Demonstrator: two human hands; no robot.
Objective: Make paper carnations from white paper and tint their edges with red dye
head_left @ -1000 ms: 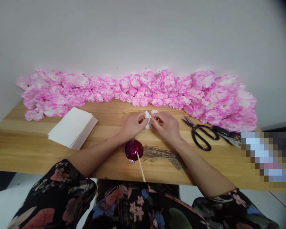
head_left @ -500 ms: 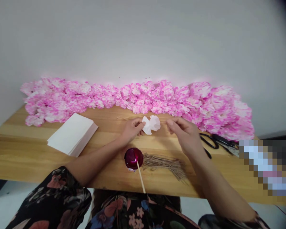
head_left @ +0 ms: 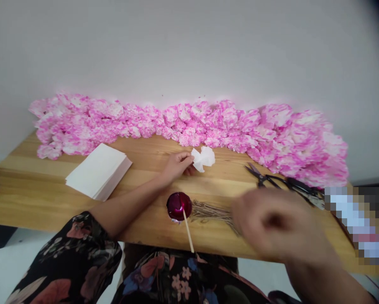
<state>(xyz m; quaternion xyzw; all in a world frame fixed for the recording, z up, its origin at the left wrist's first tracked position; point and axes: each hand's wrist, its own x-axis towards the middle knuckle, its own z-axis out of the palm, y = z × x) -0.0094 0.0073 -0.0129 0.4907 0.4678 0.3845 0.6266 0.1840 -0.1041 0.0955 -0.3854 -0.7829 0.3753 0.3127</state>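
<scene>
Between the thumb and fingers of my left hand (head_left: 180,165) is a white paper flower (head_left: 203,158), its thin petals spread to the right. My right hand (head_left: 272,221) is raised at the lower right, smeared by motion, so its fingers cannot be made out. Beneath it lies a bundle of thin brown stems (head_left: 213,211), partly covered by the hand. A small dish of dark magenta liquid (head_left: 178,206) sits left of the stems, with a pale wooden stick (head_left: 188,234) leaning out over the table's front edge.
Pink-and-white paper flowers (head_left: 189,120) run along the wall at the back. A stack of white paper (head_left: 97,169) lies on the left of the wooden table (head_left: 148,181). Black-handled scissors (head_left: 259,175) and another black-handled tool (head_left: 305,190) lie at right, near a blurred-out patch.
My right hand has moved from beside the paper flower down and toward me, uncovering the scissors. My left hand keeps hold of the flower. The view has shifted slightly.
</scene>
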